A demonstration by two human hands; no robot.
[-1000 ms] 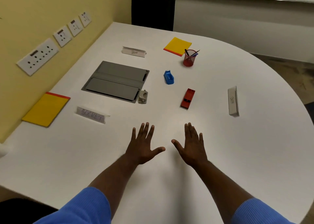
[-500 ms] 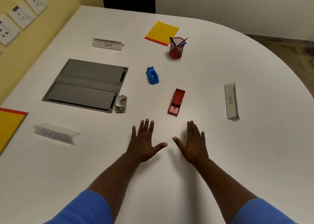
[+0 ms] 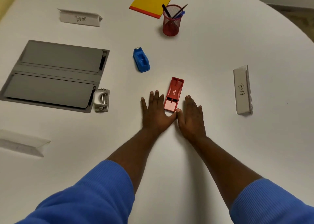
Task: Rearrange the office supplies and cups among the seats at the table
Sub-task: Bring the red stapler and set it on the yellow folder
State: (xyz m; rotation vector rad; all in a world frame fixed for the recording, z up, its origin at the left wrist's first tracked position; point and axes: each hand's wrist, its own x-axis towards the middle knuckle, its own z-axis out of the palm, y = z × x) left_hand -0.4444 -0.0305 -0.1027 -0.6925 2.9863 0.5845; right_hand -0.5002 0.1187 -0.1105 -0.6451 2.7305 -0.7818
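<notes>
A red stapler (image 3: 174,93) lies flat on the white table (image 3: 220,147). My left hand (image 3: 155,112) rests palm down just left of it, fingers spread. My right hand (image 3: 192,116) lies palm down to its right, thumb tip at the stapler's near end. Neither hand holds anything. Farther off stand a blue tape dispenser (image 3: 141,60) and a red mesh cup (image 3: 170,21) with pens. A yellow notepad (image 3: 152,1) lies behind the cup. A small grey hole punch (image 3: 101,100) sits at the corner of the grey panel.
A grey hinged cable panel (image 3: 52,74) is set into the table at left. Folded name cards read BEAR (image 3: 79,18) at the far left and BETA (image 3: 243,90) at right; a third card (image 3: 22,143) sits blurred at the near left.
Both hands have slid forward to either side of the red stapler and come closer together. The view has dropped and moved nearer the table.
</notes>
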